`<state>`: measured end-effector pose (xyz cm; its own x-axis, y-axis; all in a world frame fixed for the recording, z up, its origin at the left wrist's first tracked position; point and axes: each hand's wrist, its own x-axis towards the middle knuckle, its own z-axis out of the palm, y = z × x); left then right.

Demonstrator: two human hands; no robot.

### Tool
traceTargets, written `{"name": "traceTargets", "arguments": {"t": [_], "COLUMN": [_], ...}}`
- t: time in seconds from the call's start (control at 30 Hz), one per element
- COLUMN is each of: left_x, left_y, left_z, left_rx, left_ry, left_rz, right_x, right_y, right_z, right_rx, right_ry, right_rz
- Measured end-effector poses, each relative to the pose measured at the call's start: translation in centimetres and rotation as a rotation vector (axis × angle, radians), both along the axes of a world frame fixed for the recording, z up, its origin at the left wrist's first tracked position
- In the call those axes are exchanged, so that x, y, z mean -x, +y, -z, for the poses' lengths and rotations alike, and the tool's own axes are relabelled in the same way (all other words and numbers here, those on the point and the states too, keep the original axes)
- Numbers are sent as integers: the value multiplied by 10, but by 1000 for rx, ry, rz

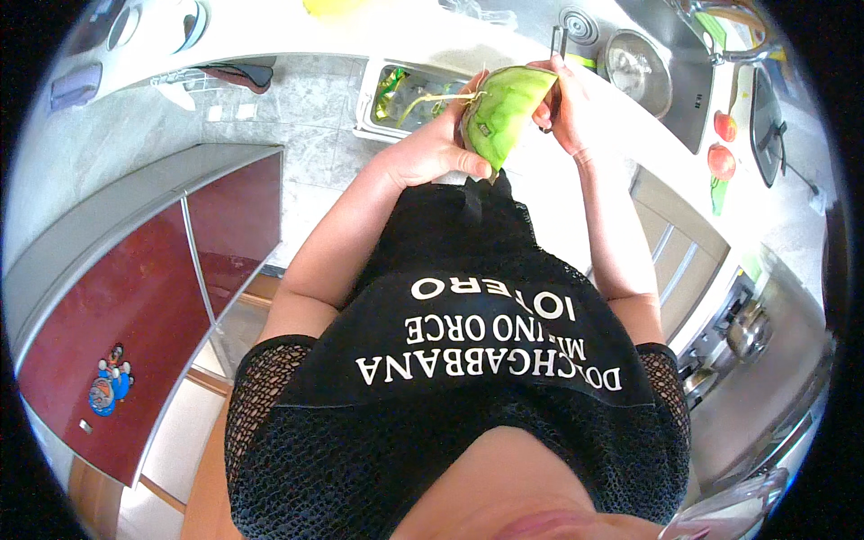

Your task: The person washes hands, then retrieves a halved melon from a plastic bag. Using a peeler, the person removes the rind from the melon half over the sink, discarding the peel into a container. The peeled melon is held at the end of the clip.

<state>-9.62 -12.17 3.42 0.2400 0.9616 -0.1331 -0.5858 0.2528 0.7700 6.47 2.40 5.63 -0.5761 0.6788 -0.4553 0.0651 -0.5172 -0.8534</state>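
My left hand holds a large piece of green vegetable, perhaps a melon or gourd, its skin largely pared to pale green. Stringy strands hang from its left side. At its right edge, my right hand grips a peeler whose metal head points up, away from me. Below the vegetable and to its left stands an open white bin with green wrappers and scraps inside. A long pale peel strand dangles over the bin.
A metal bowl rests by the sink at the upper right. Two reddish fruits lie on the white counter. Pots stand on the stove at the far right. A dark red refrigerator is at the left.
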Motion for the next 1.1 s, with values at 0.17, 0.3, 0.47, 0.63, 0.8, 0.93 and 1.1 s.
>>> {"name": "traceTargets", "arguments": {"t": [0.17, 0.3, 0.47, 0.63, 0.8, 0.93, 1.1], "left_x": [-5, -8, 3, 6, 13, 21, 32], "left_y": [4, 6, 4, -2, -5, -12, -26], "left_z": [10, 7, -1, -6, 5, 9, 10], "left_rx": [63, 244, 270, 358, 343, 334, 281], "left_ry": [-65, -238, -156, -318, -358, -178, -331], "left_rz": [-104, -187, -185, -223, -156, -280, -287], "right_x": [-4, 0, 7, 9, 12, 7, -3], "right_y": [2, -1, -12, -13, -15, -17, -38], "right_z": [6, 1, -16, -20, -31, -50, -82], "right_rx": [-50, -193, -324, -372, -445, -926, -1112], "right_ry": [31, -35, -74, -91, -128, -336, -591], "right_rz": [-36, -124, -192, -250, -311, -367, -595]}}
